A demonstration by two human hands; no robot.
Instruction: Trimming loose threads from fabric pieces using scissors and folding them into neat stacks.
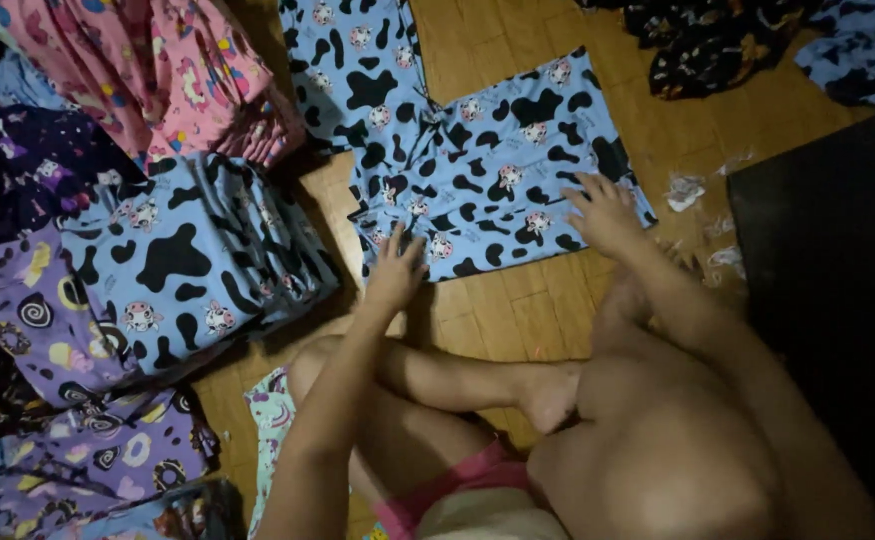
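Note:
A pair of blue trousers with a black cow-spot print (478,150) lies spread on the wooden floor (518,320) in front of me. My left hand (396,270) presses flat on the waist end near the drawstring, fingers apart. My right hand (603,212) rests flat on the near edge of the right leg, fingers spread. Neither hand grips the cloth. My crossed bare legs (478,390) fill the lower middle.
A stack of folded blue cow-print trousers (188,260) sits at left, with purple patterned ones (48,330) and pink ones (158,70) around it. Dark garments (718,40) lie at the top right. A black surface (838,280) stands at right; paper scraps (686,190) lie beside it.

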